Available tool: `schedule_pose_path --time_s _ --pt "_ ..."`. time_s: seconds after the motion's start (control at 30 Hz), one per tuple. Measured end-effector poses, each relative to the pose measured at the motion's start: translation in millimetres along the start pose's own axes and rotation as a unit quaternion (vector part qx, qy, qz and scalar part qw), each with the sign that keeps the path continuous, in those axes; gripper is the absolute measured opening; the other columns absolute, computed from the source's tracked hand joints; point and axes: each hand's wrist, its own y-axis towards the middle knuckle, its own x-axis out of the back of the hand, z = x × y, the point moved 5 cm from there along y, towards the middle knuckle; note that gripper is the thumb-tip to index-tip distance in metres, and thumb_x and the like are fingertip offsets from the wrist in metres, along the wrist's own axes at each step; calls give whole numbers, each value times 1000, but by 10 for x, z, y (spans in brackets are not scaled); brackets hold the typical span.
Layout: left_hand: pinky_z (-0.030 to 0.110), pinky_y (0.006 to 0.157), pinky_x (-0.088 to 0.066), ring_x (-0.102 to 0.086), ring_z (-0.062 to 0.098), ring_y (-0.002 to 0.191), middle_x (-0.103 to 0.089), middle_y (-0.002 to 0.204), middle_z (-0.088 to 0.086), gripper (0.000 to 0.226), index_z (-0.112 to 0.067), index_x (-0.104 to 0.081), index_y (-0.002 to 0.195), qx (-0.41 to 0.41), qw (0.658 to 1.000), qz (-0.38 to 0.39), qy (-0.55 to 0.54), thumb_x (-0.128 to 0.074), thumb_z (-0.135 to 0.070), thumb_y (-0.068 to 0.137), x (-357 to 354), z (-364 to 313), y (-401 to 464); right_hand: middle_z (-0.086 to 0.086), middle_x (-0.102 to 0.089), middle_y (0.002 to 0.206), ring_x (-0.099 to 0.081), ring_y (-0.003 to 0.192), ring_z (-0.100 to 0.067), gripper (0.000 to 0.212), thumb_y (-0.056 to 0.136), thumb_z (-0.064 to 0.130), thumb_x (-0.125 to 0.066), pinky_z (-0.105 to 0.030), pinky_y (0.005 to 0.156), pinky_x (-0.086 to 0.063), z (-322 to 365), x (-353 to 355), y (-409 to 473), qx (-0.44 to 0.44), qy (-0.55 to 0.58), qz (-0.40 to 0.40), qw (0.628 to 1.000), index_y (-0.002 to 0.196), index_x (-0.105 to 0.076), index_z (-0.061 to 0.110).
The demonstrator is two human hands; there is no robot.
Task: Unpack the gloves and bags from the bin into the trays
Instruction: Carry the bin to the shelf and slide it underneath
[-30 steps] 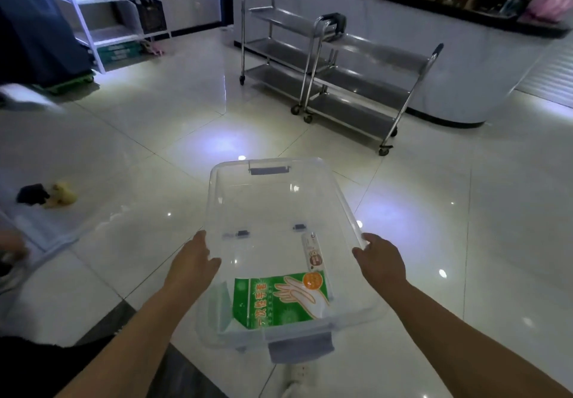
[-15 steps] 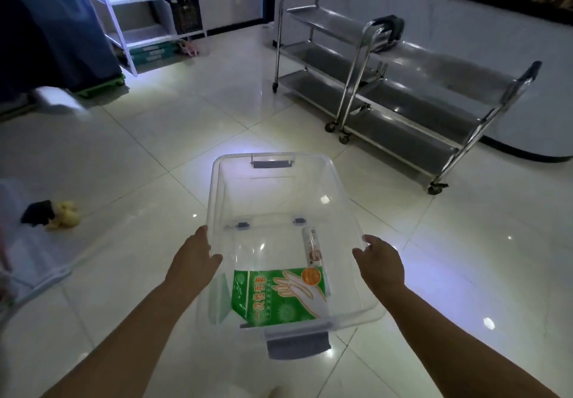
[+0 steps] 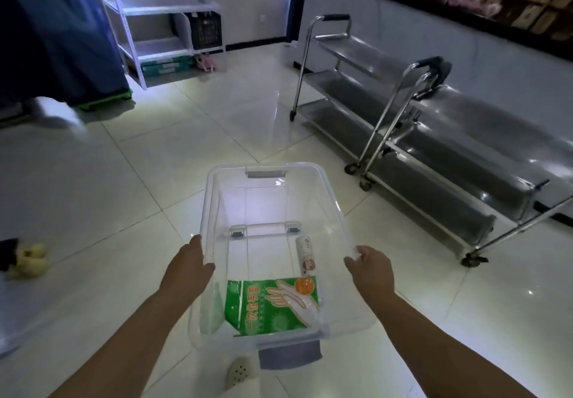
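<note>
I carry a clear plastic bin (image 3: 328, 193) in front of me above the tiled floor. My left hand (image 3: 189, 265) grips its left rim and my right hand (image 3: 370, 269) grips its right rim. Inside, at the near end, lies a green pack of gloves (image 3: 271, 306) printed with a hand. A white roll of bags (image 3: 305, 255) lies beside it along the right wall. Two steel tray carts (image 3: 403, 112) stand ahead on the right, one behind the other.
A white shelving unit (image 3: 161, 34) stands at the back, a dark blue cover (image 3: 52, 34) at the far left. A yellow and black object (image 3: 26, 259) lies on the floor at left. A long white counter (image 3: 465, 44) runs behind the carts. My shoe (image 3: 238, 376) shows below the bin.
The view has swung left and moved forward, so the tray carts are nearer and further right. Both hands keep the same hold on the bin; its contents have not shifted.
</note>
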Motion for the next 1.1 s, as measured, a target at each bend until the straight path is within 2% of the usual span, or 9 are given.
schedule_pose_path --time_s 0.1,0.33,0.47,0.6,0.67,0.77,0.83,0.93,1.1 --pt "34 81 -45 -56 29 99 -57 114 19 56 -4 -35 135 -7 1000 8 -4 -59 -13 86 183 -239 762 -9 -70 101 -65 87 -23 38 80 25 -65 -39 85 -54 383 -71 637 -12 8 3 1000 115 -64 9" --pt "27 62 -38 -51 19 80 -54 96 9 47 -7 -42 127 -6 1000 -3 -15 -60 -12 84 390 -649 2355 -10 -70 98 -65 83 -22 39 82 22 -63 -36 81 -55 1121 -308 2063 -15 36 -1 999 117 -63 7" --pt "28 65 -36 -50 20 81 -53 96 7 51 -11 -41 128 26 999 -18 -42 -62 -13 82 434 -772 3345 -11 -66 71 -60 64 -24 22 78 17 -64 -32 60 -49 1573 -532 3073 11 35 2 999 94 -69 4" --pt "27 57 -34 -51 20 79 -55 94 5 54 -15 -42 128 68 994 -48 -65 -64 -13 79 612 -915 4356 -18 -69 77 -63 67 -32 19 78 16 -63 -33 54 -44 2191 -833 4198 28 58 43 997 91 -69 4" --pt "23 51 -33 -51 19 74 -55 90 5 55 -16 -42 129 95 990 -64 -78 -64 -11 78 753 -966 4793 -11 -67 67 -59 57 -26 5 76 15 -63 -28 50 -40 2565 -986 4703 41 60 61 995 78 -68 13" --pt "22 49 -33 -51 20 74 -60 97 12 61 -16 -39 135 147 979 -82 -112 -63 -9 79 990 -913 5406 3 -61 57 -53 51 -16 7 75 14 -64 -25 49 -40 3210 -1233 5374 78 67 90 991 74 -65 21" --pt "24 52 -38 -55 24 69 -63 93 13 50 -14 -48 124 181 970 -92 -137 -62 -7 77 1145 -823 5729 13 -60 57 -53 51 -8 8 76 17 -65 -22 49 -42 3628 -1408 5718 102 70 105 987 74 -65 25" --pt "30 60 -47 -58 27 66 -63 81 13 28 -5 -59 102 231 954 -108 -156 -63 -5 74 1359 -612 6234 4 -66 64 -61 61 -20 7 76 17 -63 -27 55 -44 4204 -1716 6196 127 58 119 983 70 -64 22" --pt "38 66 -52 -61 31 69 -65 81 21 18 -2 -61 89 254 945 -128 -162 -65 -3 71 1784 -277 7358 2 -65 61 -59 62 -24 14 74 14 -62 -27 53 -43 5178 -2323 7008 150 41 133 979 63 -62 23"
